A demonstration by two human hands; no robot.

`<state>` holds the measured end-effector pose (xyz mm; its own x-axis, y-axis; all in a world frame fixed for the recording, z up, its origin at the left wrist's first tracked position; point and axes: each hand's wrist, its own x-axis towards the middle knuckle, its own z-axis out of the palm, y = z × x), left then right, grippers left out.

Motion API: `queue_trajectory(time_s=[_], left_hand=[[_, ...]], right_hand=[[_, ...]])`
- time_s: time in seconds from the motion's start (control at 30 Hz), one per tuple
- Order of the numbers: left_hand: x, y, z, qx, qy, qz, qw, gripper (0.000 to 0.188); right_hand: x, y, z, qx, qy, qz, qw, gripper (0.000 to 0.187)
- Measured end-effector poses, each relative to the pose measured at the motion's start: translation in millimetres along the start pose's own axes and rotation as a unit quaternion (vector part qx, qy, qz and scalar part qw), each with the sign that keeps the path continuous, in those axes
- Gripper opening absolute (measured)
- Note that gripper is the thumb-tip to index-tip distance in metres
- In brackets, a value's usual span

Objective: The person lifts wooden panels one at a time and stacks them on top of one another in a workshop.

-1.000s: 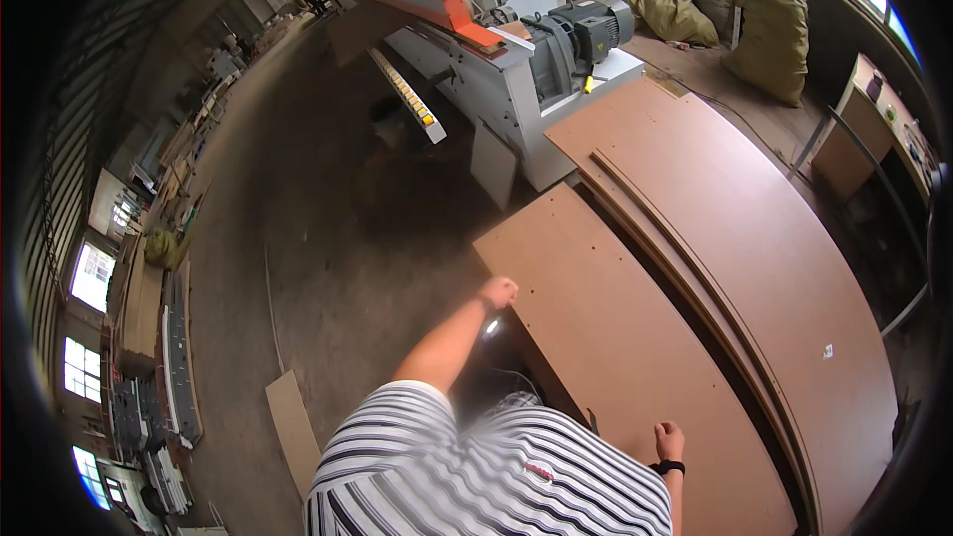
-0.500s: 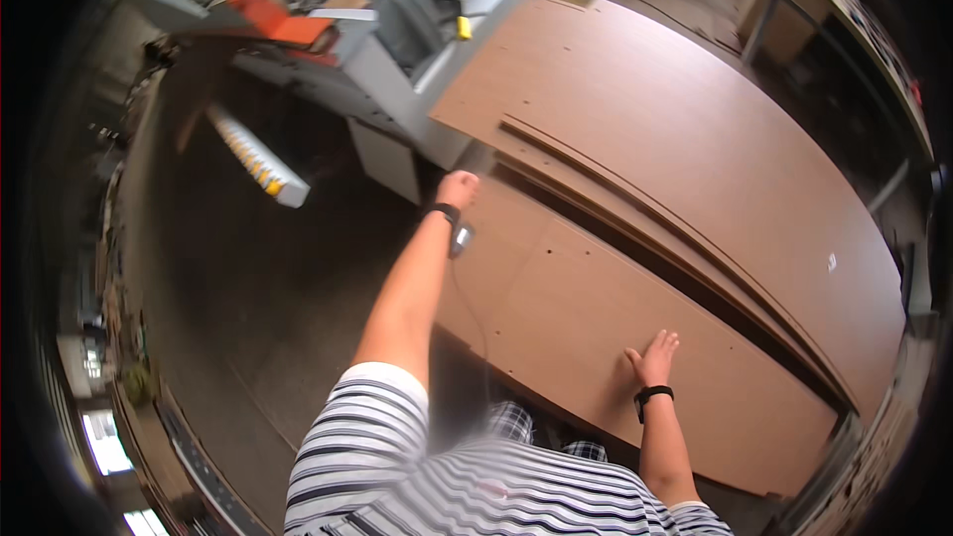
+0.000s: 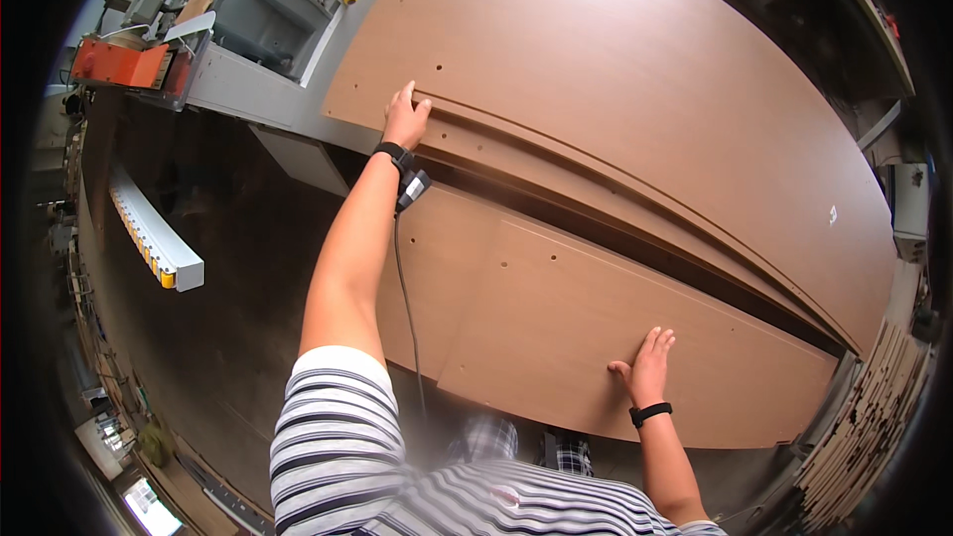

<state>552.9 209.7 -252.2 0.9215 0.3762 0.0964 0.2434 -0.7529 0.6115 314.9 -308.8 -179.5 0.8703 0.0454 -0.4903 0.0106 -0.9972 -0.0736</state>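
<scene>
My left hand (image 3: pixel 406 121) is at the left end of the long raised brown panel (image 3: pixel 615 69), its fingertips at the panel's corner. The thumb stands apart from the fingers, and no firm grip shows. Lower and nearer to me, a second brown panel (image 3: pixel 576 308) with small drilled holes lies over another board (image 3: pixel 427 278). My right hand (image 3: pixel 648 367) rests on that nearer panel with fingers stretched and thumb out. A dark gap runs between the raised panel's edge and the lower one.
A grey machine (image 3: pixel 263 15) with an orange bracket (image 3: pixel 119 62) stands at the far left. A pale bar with yellow rollers (image 3: pixel 159 238) juts out below it. A dark cable (image 3: pixel 407 328) hangs by my left wrist. Stacked strips (image 3: pixel 864 427) lie at the right.
My left hand has gone from a closed shape over the lower boards up to the raised panel's corner, its fingers now apart. My right hand stays flat on the nearer panel. The view has shifted.
</scene>
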Motion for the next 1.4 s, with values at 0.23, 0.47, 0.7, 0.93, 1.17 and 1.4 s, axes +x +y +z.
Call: queue_trajectory(time_s=[0.23,0.47,0.7,0.93,1.17,1.4], left_hand=[[-1,5,-14,-0.04,0.013,-0.019,0.999,0.033],[-68,29,-18,0.0,0.022,0.003,1.0,0.029],[-114,36,-37,-0.167,-0.053,-0.094,0.98,0.032],[-192,69,-100,-0.651,0.037,-0.347,0.674,0.02],[-367,117,-169,-0.598,0.069,-0.27,0.752,0.014],[-621,149,-178,-0.526,0.198,-0.496,0.662,0.016]], right_hand=[[5,-3,0,0.025,0.017,0.006,1.0,0.1],[8,-4,-2,-0.004,-0.018,0.012,1.0,0.097],[7,-6,4,-0.023,-0.003,-0.012,1.0,0.098],[0,3,10,-0.013,0.004,-0.038,0.999,0.096],[-16,76,19,0.13,0.043,-0.21,0.968,0.06],[-84,171,56,0.181,-0.107,-0.215,0.954,0.037]])
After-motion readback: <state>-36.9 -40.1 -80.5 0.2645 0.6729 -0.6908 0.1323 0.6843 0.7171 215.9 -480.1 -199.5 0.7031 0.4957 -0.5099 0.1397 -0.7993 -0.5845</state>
